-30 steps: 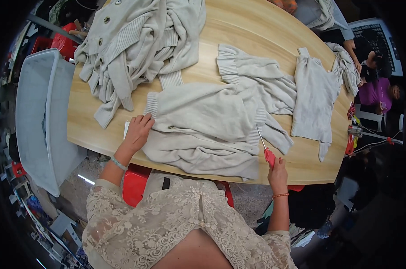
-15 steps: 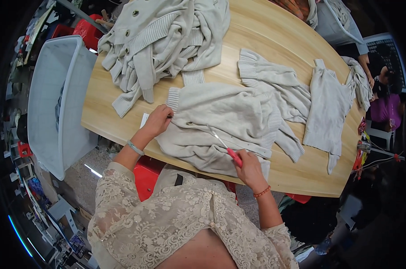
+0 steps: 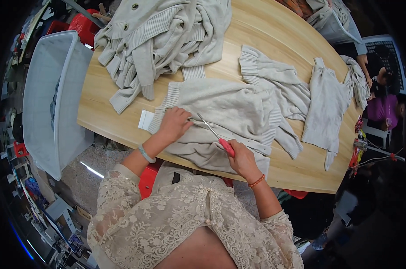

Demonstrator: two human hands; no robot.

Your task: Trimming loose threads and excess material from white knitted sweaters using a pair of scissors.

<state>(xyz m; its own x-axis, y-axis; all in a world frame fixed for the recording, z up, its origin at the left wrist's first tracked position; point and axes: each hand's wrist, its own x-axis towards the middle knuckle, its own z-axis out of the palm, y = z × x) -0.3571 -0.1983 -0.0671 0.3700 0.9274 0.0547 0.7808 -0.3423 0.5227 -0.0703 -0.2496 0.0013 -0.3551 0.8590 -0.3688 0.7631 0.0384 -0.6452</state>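
Note:
A light beige knitted cardigan lies across the table in front of me, its ribbed hem at the left and its buttoned front edge running sideways. My left hand is closed, pinching that front edge beside a dark button partly hidden by the fingertips. My right hand grips a red-handled tool with a long, thin metal shaft; its exact kind is unclear. The tool's tip points up and left, over the cardigan, a short way from my left fingertips. A small white label shows by the hem.
A heap of similar knitwear covers the table's far left. More beige garments lie to the right, where another person's arm reaches in. A large translucent bin stands left of the wooden table.
My left hand has moved right along the cardigan's front edge, to near the button, uncovering the label. My right hand and the tool have shifted slightly up and left.

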